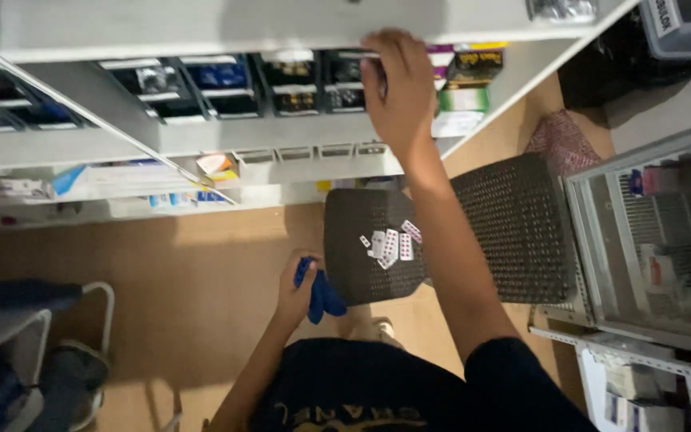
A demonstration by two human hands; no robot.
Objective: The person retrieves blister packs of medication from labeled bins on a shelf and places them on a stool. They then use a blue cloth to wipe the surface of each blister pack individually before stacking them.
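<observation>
My right hand (400, 88) is raised to the shelf of dark storage bins (297, 84), its fingers curled over the front of one bin near the right end of the row. Whether it holds anything is hidden. My left hand (301, 286) hangs low by my waist, closed around a bunched blue cloth (321, 294). Just right of that hand stands a dark perforated stool (361, 272) with several small blister strips of pills (389, 244) lying on its top.
White shelves (201, 140) run across the top with boxes and labelled bins. A second dark perforated stool (521, 232) sits to the right, beside a glass-fronted cabinet (657, 240). A chair with a white frame (81, 320) is at lower left on the tan floor.
</observation>
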